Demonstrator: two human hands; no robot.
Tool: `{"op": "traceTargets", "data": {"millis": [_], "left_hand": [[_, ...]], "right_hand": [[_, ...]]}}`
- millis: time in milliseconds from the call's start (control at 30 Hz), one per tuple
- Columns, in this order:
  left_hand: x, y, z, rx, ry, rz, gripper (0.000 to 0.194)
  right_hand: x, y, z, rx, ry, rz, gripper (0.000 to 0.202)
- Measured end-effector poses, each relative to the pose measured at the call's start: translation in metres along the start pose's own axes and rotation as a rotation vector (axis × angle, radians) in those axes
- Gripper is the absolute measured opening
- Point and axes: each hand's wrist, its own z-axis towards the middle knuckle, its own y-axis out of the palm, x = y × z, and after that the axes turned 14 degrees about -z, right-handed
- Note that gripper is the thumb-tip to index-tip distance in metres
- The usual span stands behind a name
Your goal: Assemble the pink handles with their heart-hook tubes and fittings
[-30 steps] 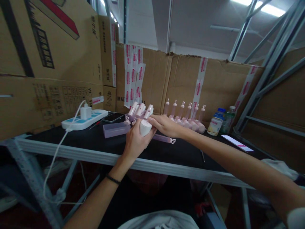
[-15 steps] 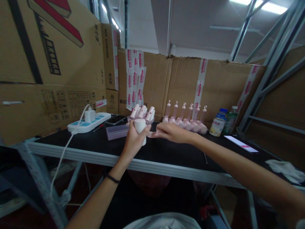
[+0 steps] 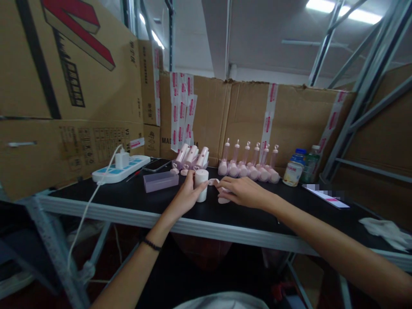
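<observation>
Left hand (image 3: 185,193) grasps a white cylinder (image 3: 201,194), upright over the black tabletop (image 3: 151,201) — base contact unclear. Right hand (image 3: 246,192), fingers curled, is at a pale pink part (image 3: 223,200) just beside it; exact grip hidden. Risks: loose left hold could let the cylinder tip; poor right-hand pinch could drop the part — leftward slip could knock the lilac tray (image 3: 161,183).

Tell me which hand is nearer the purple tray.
Left. The left hand is just right of the purple tray, holding the white cylinder; the right hand is farther right, past that cylinder.
</observation>
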Motion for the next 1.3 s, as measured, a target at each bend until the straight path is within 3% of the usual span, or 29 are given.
{"op": "traceTargets", "data": {"millis": [167,267,400,600,900,1000,1167,1300], "left_hand": [[-0.002,-0.001,0.003,-0.026,-0.009,0.047,0.029],[0.000,-0.001,0.004,-0.034,-0.009,0.033,0.031],[0.003,0.002,0.003,-0.045,-0.011,-0.024,0.036],[0.003,0.006,0.005,-0.048,-0.026,-0.067,0.040],[0.007,0.006,0.004,-0.075,-0.054,-0.103,0.046],[0.010,0.006,0.003,-0.124,-0.032,-0.097,0.049],[0.011,0.006,0.001,-0.135,-0.001,0.040,0.054],[0.012,0.005,0.000,-0.141,-0.001,0.054,0.055]], "right_hand": [[0.020,-0.008,0.036,0.257,0.102,0.156,0.019],[0.024,-0.012,0.056,0.334,0.067,0.222,0.017],[0.022,-0.009,0.063,0.326,-0.019,0.272,0.019],[0.022,0.004,0.053,0.351,-0.019,0.391,0.020],[0.023,0.000,0.045,0.320,-0.061,0.284,0.023],[0.026,-0.005,0.040,0.296,-0.090,0.361,0.027],[0.032,-0.005,0.032,0.186,-0.059,0.592,0.050],[0.029,-0.004,0.031,0.170,-0.047,0.657,0.053]]}}
